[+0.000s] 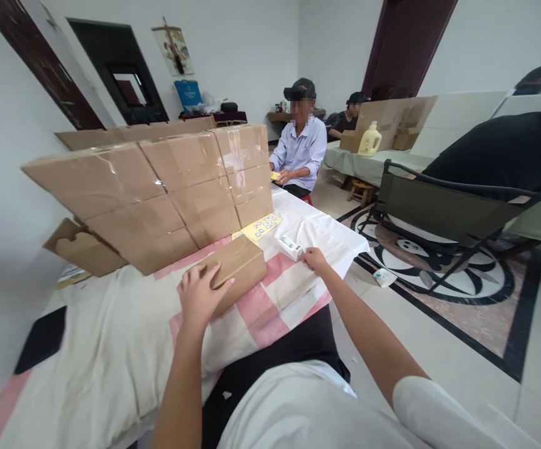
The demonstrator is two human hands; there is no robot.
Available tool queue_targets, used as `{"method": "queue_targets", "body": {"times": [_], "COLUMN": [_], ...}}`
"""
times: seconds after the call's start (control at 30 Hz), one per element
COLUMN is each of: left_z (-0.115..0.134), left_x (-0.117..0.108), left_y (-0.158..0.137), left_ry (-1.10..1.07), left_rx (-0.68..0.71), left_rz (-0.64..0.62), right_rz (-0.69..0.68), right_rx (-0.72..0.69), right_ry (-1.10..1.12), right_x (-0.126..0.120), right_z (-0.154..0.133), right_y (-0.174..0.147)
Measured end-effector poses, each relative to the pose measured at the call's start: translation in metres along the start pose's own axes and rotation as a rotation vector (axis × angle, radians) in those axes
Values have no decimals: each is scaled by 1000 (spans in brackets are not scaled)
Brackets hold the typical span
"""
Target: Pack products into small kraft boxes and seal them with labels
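Observation:
My left hand [201,292] rests on the left end of a brown cardboard box [244,265], its fingers spread over the top edge and the thumb against the front side. The box lies lengthwise on the pink-and-white checked cloth [263,315]. To its right, my right hand [314,259] is closed at the near end of a small white box [289,247] with printing on its top; the fingertips are partly hidden there. Behind both boxes lies a yellow sheet with blue-and-white shapes [264,228].
Stacked taped cartons [195,171] form a wall along the table's far side. A black flat object [42,340] lies at left. A seated person [301,149] holds something yellow beyond the table. A folding chair [438,199] and a small white item [384,278] are at right.

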State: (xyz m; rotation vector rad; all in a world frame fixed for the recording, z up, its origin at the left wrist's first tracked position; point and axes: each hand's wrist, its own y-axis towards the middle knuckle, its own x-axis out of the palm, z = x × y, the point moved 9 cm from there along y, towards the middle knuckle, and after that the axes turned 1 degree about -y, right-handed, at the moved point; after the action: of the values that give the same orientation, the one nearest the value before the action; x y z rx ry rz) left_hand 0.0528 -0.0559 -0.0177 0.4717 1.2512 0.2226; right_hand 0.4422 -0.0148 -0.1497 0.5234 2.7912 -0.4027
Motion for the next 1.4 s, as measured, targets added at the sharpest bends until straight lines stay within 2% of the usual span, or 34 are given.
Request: {"method": "queue_targets", "body": {"times": [0.17,0.3,0.4,0.47,0.53,0.6,0.67,0.8,0.93,1.03,1.2,1.4], "left_z": [-2,0,16,34,54,70,74,55,45,40,33,39], "left_x": [-3,-15,-48,-70,-79,-77,-73,-71,-67,-69,-77,-71], "left_y": [-2,1,1,-2,-7,-11,-14,-18,-29,-41,-60,-70], "left_ry": [-34,-74,-209,-364,-505,-614,-731,-926,-974,-990,-902,-810], "left_rx": [15,55,100,162,256,328,336,288,347,382,401,408], "left_rz": [-26,-18,163,262,219,106,35,66,43,46,41,-89], "right_rz": [62,71,12,-76,-139,-170,-189,-197,-120,-72,-123,-214], "right_rx": [-141,-348,-486,-639,-810,-950,-1062,-1247,-1475,-1589,-1622,-1560], "right_ry": [-40,-9,36,124,223,265,249,166,-1,-142,-269,-295], "right_x": [1,24,54,73,82,85,88,96,102,109,121,131], "right_z": [-31,-71,-105,-133,-160,-179,-189,-191,-187,-183,-171,-154], "right_y": [-36,-83,-123,-153,-182,-203,-217,-235,-260,-275,-284,-283]}}
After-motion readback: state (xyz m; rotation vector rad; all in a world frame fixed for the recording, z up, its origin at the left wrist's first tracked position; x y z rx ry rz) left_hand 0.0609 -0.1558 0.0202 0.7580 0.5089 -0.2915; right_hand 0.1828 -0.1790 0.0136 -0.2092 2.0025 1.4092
